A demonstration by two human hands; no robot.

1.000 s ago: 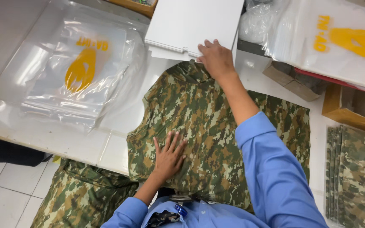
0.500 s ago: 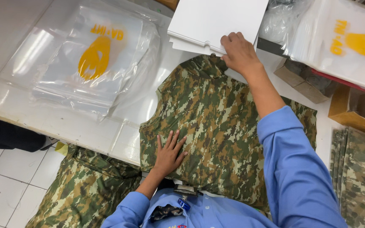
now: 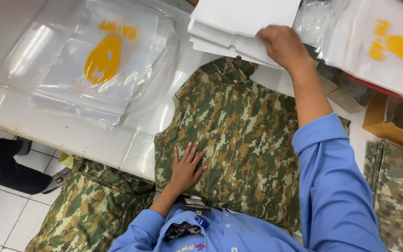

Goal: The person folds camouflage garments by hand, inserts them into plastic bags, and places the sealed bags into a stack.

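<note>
left hand point(image 3: 187, 169): spread flat, pressing camo shirt point(image 3: 239, 135) | right hand point(image 3: 283, 45): pinching white card point(image 3: 246, 21) off stack | shirt: flat on tabletop point(image 3: 71, 135), collar just below stack | plastic bags point(image 3: 103, 60): left

A camouflage shirt point(image 3: 243, 140) was laid flat on a white table point(image 3: 71, 135) at the centre of the frame. The left hand point(image 3: 187, 168) was pressed palm down on its lower part. The right hand point(image 3: 283, 46), at the upper centre, was closed on the edge of a stack of white cardboard sheets point(image 3: 239, 23). Clear plastic bags with yellow print point(image 3: 103, 60) were spread at the upper left. More camouflage cloth point(image 3: 94, 210) was heaped at the lower left.
</note>
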